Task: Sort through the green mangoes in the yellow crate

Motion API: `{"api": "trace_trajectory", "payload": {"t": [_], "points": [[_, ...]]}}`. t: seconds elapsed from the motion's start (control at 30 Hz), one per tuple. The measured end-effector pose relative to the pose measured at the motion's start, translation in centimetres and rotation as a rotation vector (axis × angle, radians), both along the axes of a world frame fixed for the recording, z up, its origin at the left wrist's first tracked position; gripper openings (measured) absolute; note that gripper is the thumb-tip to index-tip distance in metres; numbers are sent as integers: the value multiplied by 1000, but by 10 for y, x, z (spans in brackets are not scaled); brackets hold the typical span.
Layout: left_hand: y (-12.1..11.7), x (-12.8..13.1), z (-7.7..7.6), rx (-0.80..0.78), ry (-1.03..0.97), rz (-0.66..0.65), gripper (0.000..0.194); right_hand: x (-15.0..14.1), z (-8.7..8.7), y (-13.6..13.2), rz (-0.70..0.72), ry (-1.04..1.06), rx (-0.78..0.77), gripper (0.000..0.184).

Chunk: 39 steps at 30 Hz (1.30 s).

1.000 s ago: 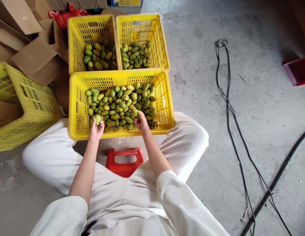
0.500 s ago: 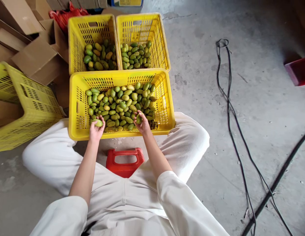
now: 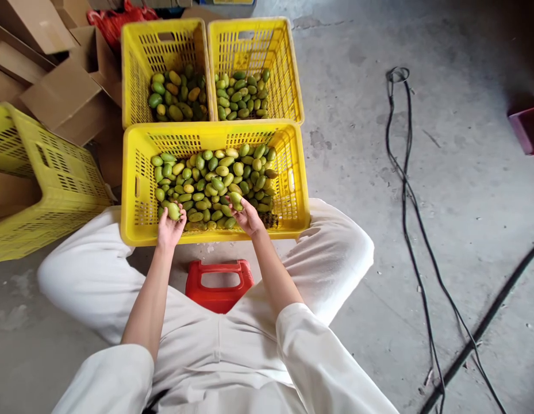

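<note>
A yellow plastic crate [image 3: 131, 230] full of small green mangoes stands on the floor between my knees. My left hand [image 3: 169, 226] is closed round one green mango [image 3: 173, 211] at the crate's near left. Over the near middle of the pile, my right hand [image 3: 248, 217] grips another green mango [image 3: 236, 199] in its fingers. Both hands are inside the crate, just above the pile.
Two more yellow crates, the left one [image 3: 133, 75] and the right one [image 3: 288, 75], hold mangoes behind the near one. A tipped yellow crate [image 3: 42, 190] and cardboard boxes [image 3: 60, 92] lie left. A red stool [image 3: 217, 282] is under me. Black cables [image 3: 404, 184] run across the concrete floor at right.
Both hands have turned the mangoes they hold while staying at the crate's near edge. The view has shifted slightly.
</note>
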State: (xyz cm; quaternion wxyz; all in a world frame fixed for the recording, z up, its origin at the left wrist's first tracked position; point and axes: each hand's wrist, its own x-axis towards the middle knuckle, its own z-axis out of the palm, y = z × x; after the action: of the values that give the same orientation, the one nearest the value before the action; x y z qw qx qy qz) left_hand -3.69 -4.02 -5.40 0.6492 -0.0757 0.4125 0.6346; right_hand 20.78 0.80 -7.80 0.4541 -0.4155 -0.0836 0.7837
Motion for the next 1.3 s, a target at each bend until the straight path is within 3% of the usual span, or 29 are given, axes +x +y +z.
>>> {"api": "trace_trajectory", "payload": {"t": [0.17, 0.27, 0.43, 0.6, 0.77, 0.9, 1.1, 1.3], "points": [[1, 0, -2, -1, 71, 15, 33, 4, -6, 4, -64, -24, -41, 20], [1, -2, -4, -10, 91, 25, 33, 5, -8, 5, -87, -20, -21, 26], [3, -4, -4, 4, 125, -4, 23, 2, -5, 5, -21, -6, -46, 27], [2, -5, -2, 33, 80, -23, 28, 1, -4, 8, 26, 21, -172, 29], [3, -4, -6, -25, 108, 11, 28, 1, -6, 9, -35, 2, -148, 18], [2, -3, -8, -13, 79, 5, 34, 3, -13, 9, -90, -21, -133, 22], [3, -4, 0, -23, -84, 0, 42, 6, -22, 11, -187, 8, -190, 16], [3, -2, 1, 28, -60, -15, 32, 2, -28, 8, -64, -47, -147, 26]]}}
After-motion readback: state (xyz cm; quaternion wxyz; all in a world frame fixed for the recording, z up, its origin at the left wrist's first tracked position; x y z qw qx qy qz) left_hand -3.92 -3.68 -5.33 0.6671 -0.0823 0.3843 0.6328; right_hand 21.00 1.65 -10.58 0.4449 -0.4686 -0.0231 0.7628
